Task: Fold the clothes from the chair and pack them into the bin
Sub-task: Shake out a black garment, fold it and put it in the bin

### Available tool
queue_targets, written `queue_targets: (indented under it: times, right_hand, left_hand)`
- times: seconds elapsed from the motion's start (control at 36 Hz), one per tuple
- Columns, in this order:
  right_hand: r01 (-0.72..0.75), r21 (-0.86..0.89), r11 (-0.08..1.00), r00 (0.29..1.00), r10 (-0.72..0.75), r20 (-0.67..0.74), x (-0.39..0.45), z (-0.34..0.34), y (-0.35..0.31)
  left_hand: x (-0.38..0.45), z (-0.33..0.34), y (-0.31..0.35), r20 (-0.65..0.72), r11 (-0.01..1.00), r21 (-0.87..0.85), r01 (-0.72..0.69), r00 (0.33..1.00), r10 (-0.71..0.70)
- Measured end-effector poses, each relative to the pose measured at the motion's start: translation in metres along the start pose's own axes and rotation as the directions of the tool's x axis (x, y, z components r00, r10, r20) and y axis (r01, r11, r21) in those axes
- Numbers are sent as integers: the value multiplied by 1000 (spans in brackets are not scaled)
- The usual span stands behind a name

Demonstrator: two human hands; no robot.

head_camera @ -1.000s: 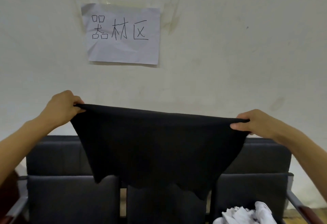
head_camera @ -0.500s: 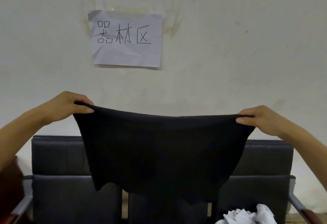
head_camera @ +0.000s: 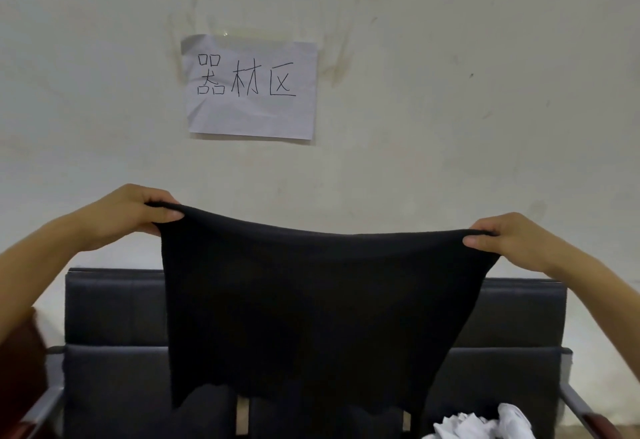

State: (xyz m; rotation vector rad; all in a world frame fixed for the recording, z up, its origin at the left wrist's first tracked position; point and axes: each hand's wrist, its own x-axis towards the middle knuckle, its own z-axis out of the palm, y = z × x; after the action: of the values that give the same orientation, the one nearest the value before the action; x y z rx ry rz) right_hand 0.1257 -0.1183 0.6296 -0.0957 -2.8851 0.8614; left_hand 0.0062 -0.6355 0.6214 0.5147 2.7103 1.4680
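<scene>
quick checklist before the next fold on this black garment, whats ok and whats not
1. Left hand grips the top corner of the black garment: ok.
2. Right hand grips the other top corner: ok.
3. Top edge spread between the hands: ok, with a slight sag.
4. Garment hangs flat: mostly ok; bottom hem is uneven.
5. Chair seat free to lay it on: cannot tell; white clothes lie at its right.
6. Bin in view: not ok.

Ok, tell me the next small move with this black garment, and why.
Probably bring the left hand and right hand together to halve the black garment: each pinches a top corner and it hangs spread flat, unfolded, before the chair.
</scene>
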Motion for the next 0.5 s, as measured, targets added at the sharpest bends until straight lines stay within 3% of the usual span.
queue_targets:
  times: [0.11, 0.22, 0.5]
  right_hand:
    - [-1, -7, 1000, 1000, 1, -4, -5, 1, -1]
    - [6, 6, 1000, 1000, -6, -9, -10, 3, 2]
    - [-21, -115, 993, 992, 35, 124, -5, 59, 31]
  left_hand:
    - [-3, 1, -1, -36, 986, -167, 9, 999, -15]
    - [-6, 2, -4, -57, 973, -229, 13, 998, -27]
    - [-6, 51, -44, -42, 992, -40, 117, 992, -118]
